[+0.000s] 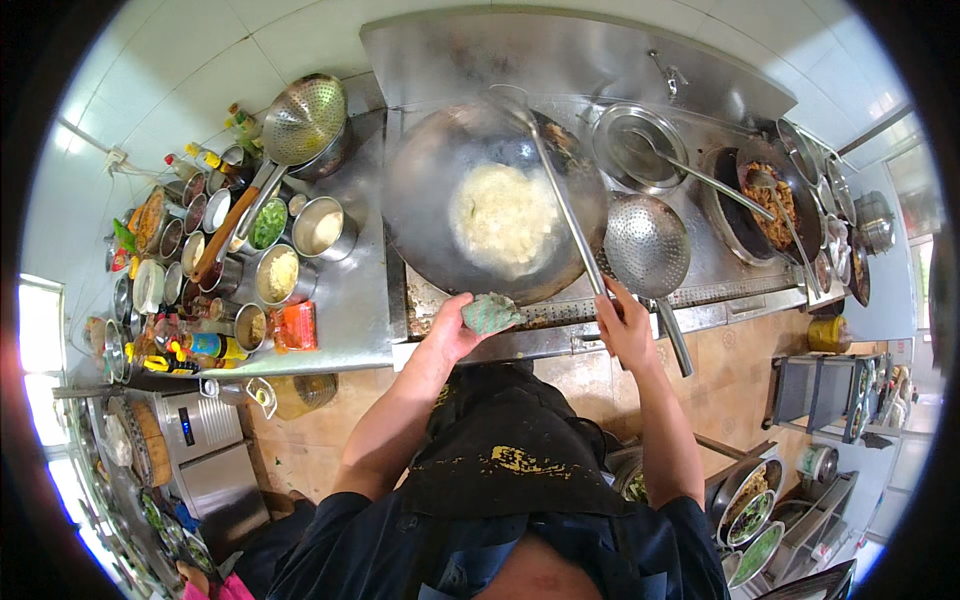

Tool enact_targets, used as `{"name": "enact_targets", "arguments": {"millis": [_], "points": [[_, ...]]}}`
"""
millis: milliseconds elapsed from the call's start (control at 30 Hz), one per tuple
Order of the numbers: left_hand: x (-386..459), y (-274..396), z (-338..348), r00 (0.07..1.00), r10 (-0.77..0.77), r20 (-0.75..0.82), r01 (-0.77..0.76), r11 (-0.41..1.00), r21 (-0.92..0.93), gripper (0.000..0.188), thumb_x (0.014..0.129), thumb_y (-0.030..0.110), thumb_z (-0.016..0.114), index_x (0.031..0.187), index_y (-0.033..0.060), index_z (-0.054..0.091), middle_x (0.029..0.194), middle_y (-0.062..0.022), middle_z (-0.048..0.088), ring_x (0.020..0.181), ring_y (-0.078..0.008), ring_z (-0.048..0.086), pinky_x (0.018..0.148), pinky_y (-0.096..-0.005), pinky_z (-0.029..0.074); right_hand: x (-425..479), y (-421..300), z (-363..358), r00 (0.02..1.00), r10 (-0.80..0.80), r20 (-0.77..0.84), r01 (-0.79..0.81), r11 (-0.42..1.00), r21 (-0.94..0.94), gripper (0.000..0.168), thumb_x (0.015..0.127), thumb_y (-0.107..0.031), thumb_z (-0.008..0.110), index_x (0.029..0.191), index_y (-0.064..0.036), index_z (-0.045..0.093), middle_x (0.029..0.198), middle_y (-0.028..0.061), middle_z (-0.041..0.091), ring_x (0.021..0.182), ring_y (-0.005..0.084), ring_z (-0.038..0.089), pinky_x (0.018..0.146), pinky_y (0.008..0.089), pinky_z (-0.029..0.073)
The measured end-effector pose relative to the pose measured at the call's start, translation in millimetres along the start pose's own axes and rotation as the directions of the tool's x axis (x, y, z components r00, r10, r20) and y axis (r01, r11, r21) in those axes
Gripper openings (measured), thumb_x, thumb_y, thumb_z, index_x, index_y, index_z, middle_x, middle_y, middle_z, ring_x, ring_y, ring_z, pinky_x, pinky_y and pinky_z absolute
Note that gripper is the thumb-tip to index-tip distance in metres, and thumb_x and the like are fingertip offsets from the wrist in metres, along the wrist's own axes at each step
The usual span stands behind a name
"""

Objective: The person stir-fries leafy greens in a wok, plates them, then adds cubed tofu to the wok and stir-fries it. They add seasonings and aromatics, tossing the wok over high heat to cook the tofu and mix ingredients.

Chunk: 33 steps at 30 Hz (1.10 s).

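A large steel wok (420, 225) sits on the stove in front of me, with steam over it. Pale, whitish food (506, 214) in bubbling liquid fills its middle. My left hand (452, 328) grips a folded green cloth (491, 313) against the near rim of the wok. In my right hand (624, 321) is the handle of a long metal ladle (559, 187), which slants across the wok to its far side. Steam blurs the ladle's bowl near the far rim. Just right of the wok lies a perforated strainer (646, 244), its handle pointing toward me.
Left of the stove, the steel counter (360, 300) holds several seasoning tins, bottles and a wood-handled skimmer (304, 120) over a pot. To the right are a round metal basin (637, 146) with a ladle and a pan of brownish food (776, 206). Another person's hand (193, 577) shows at lower left.
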State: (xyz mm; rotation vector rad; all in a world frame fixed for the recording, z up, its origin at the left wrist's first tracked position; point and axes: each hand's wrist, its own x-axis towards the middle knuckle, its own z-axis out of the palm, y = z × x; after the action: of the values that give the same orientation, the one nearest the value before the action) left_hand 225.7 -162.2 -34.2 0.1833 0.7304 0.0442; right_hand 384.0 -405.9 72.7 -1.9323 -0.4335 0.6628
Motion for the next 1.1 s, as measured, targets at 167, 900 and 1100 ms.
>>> {"name": "enact_targets", "arguments": {"millis": [167, 900, 1100], "points": [[27, -3, -32, 1.0, 0.015, 0.01, -0.015, 1.0, -0.02, 0.043, 0.097, 0.02, 0.041, 0.124, -0.0112, 0.052, 0.13, -0.0296, 0.059, 0.126, -0.0465, 0.054, 0.111, -0.0646, 0.039, -46, 4, -12, 0.997, 0.054, -0.052, -0.053, 0.998, 0.023, 0.044, 0.103, -0.017, 0.058, 0.142, 0.002, 0.048, 0.06, -0.003, 0.045, 0.044, 0.0044, 0.039, 0.036, 0.0238, 0.032], [-34, -56, 12, 0.925, 0.375, -0.067, -0.352, 0.908, 0.227, 0.031, 0.094, 0.01, 0.051, 0.121, -0.0034, 0.059, 0.117, -0.0166, 0.068, 0.109, -0.0329, 0.066, 0.1, -0.048, 0.051, -76, 74, -105, 0.981, 0.095, 0.169, -0.095, 0.995, -0.006, 0.048, 0.099, -0.024, 0.065, 0.14, -0.003, 0.053, 0.063, 0.0029, 0.052, 0.053, 0.0107, 0.051, 0.05, 0.0309, 0.043], [-42, -91, 38, 0.908, 0.416, -0.037, -0.399, 0.89, 0.22, 0.032, 0.091, 0.008, 0.051, 0.119, -0.0053, 0.058, 0.114, -0.0182, 0.067, 0.107, -0.0336, 0.066, 0.098, -0.0482, 0.052, -79, 81, -131, 0.975, -0.039, 0.217, 0.069, 0.989, -0.132, 0.049, 0.098, -0.026, 0.066, 0.138, -0.001, 0.053, 0.096, 0.0219, 0.067, 0.084, 0.0295, 0.065, 0.077, 0.0388, 0.053]]}}
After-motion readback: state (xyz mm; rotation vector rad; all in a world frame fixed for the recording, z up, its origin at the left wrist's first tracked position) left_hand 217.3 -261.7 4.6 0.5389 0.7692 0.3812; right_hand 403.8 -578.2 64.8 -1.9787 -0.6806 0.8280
